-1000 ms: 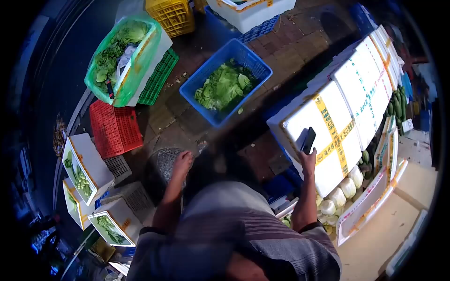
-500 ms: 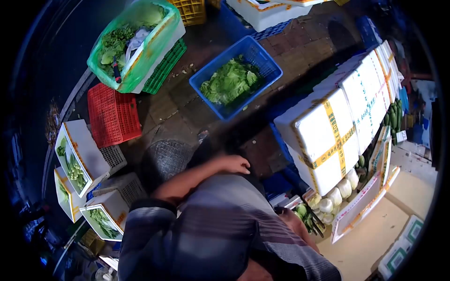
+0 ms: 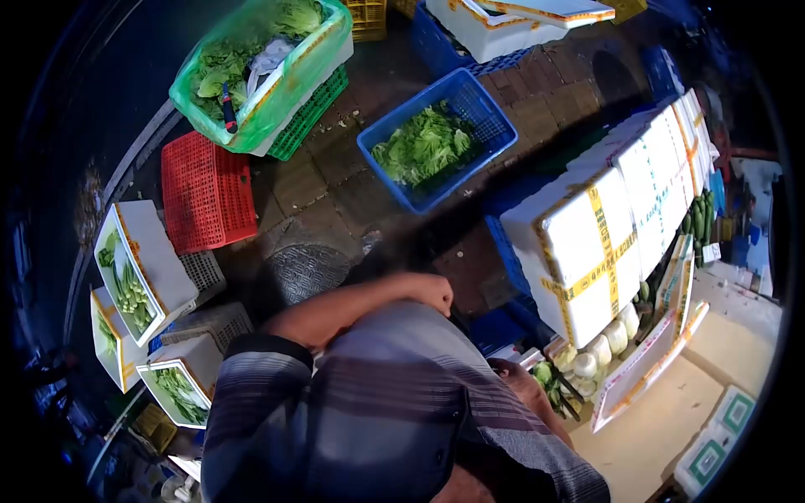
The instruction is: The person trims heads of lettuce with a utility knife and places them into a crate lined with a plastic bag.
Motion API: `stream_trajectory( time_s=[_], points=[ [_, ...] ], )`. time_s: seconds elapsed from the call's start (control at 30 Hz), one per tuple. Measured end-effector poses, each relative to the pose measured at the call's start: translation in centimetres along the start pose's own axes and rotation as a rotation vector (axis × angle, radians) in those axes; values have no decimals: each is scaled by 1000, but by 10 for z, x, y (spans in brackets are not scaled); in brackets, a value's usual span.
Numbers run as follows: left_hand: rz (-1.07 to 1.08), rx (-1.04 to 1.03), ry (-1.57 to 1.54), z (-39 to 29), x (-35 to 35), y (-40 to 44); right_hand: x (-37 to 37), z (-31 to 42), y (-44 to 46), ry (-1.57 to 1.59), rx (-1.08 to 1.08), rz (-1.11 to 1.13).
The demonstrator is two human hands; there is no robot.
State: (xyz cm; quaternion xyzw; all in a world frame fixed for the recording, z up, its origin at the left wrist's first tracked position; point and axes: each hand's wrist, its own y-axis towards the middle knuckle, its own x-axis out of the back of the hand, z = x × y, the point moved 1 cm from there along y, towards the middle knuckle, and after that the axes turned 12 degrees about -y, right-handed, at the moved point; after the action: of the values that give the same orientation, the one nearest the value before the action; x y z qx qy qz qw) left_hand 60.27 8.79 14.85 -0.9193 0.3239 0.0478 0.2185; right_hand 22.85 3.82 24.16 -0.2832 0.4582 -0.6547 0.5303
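Note:
My left hand [image 3: 433, 292] is curled into a fist in front of my lap, with nothing seen in it. My right hand [image 3: 513, 375] is low at my right hip, partly behind my striped shirt, its fingers hidden; no phone shows. Beyond my hands, a blue basket [image 3: 388, 173] holds leafy lettuce [image 3: 425, 144] on the paved ground. White foam boxes [image 3: 589, 237] bound with yellow printed tape stand to the right.
A green-lined foam box [image 3: 283, 84] of greens, with a red-and-black-handled tool [image 3: 228, 111], sits at upper left. Below it are a red crate [image 3: 208, 191] and tilted white boxes [image 3: 157, 257] of vegetables. Cabbages [image 3: 615, 337] and a foam lid [image 3: 641, 373] lie at right.
My right hand, earlier holding a dark phone over the foam boxes, has drawn back to my hip. My left hand has swung across my lap and curled tighter.

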Motion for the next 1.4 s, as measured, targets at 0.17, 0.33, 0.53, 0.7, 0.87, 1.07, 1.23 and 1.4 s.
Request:
stream_trajectory(
  time_s=[0.17, 0.33, 0.53, 0.7, 0.87, 1.07, 1.23, 1.4],
  points=[
    [87, -139, -60, -49, -5, -25, -21, 44, 10, -102, -28, -25],
    [50, -170, 23, -57, -3, -56, -33, 20, 7, -27, 21, -39],
    [50, -74, -76, -59, 2, -70, -46, 34, 15, -98, 0, -73],
    [93, -45, -87, -60, 4, -71, -46, 47, 20, -78, 26, -24],
    [109, 7, -93, -65, 6, -68, -45, 44, 46, -36, 113, -34],
    [102, -48, -96, -47, -5, -51, -53, 70, 87, -99, 271, -138],
    [6, -118, -122, -44, -2, -51, -58, 37, 103, -170, 278, -357],
    [-55, -153, -143, -47, 1, -47, -63, 84, 64, 62, 285, -325]
  ],
)
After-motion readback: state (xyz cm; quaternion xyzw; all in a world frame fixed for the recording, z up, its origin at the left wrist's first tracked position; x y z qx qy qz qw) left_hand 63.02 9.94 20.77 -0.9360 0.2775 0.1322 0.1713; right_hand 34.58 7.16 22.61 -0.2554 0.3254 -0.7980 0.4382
